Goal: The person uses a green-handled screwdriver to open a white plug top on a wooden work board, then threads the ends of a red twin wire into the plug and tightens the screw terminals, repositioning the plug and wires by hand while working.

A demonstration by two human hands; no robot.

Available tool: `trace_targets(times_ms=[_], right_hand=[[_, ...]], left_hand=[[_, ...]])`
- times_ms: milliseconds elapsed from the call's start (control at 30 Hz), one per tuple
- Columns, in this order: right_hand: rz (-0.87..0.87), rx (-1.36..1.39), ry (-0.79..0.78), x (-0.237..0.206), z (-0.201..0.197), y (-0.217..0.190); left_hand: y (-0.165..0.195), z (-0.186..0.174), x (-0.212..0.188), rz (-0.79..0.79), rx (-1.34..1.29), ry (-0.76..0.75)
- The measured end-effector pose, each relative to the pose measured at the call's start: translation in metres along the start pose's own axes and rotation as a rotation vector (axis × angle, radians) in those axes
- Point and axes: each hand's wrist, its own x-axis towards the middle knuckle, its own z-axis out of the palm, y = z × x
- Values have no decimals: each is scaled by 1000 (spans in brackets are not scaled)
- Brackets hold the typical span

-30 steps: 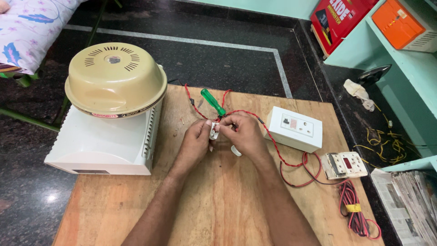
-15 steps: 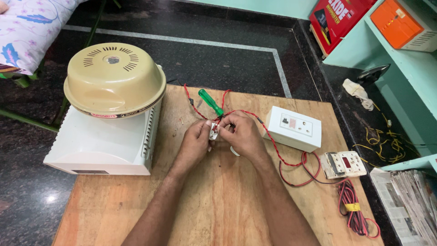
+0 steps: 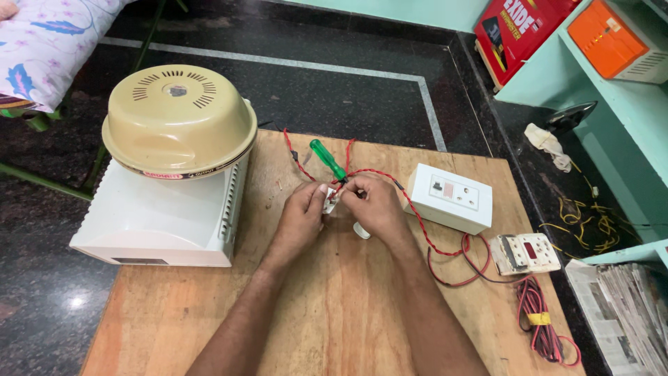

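Hands, two: our left hand point(image 3: 300, 212) and right hand point(image 3: 376, 205) pinch one white part point(image 3: 331, 198) between pressed fingertips. One screwdriver point(image 3: 327, 159) lies near; the part stays mostly hidden.

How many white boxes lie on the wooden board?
3: a big casing at left under the dome, a socket box right of the hands, a small unit at the right edge.

Your left hand point(image 3: 300, 217) and right hand point(image 3: 376, 207) sit mid-desk point(image 3: 334, 313), and the bare wood below your forearms gives you open room to draw back. To your left, the white box point(image 3: 149, 219) with the beige dome point(image 3: 179, 120) on top walls off that side. To your right, the white socket box point(image 3: 451, 198) stands near, with the red wire point(image 3: 424, 223) looping between. Just ahead lies the green screwdriver point(image 3: 327, 159). The small white meter point(image 3: 525, 252) and coiled wires point(image 3: 539, 324) crowd the right edge.
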Motion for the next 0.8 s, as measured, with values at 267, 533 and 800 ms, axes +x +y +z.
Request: trace_targets(times_ms=[267, 533, 800], right_hand=[[41, -12, -56, -1, -8, -11], [-121, 55, -29, -3, -12, -13], [-115, 45, -43, -5, -13, -21]], left_hand=[[18, 2, -1, -189, -228, -61], [6, -2, 2, -233, -315, -71], [1, -3, 6, -310, -428, -113]])
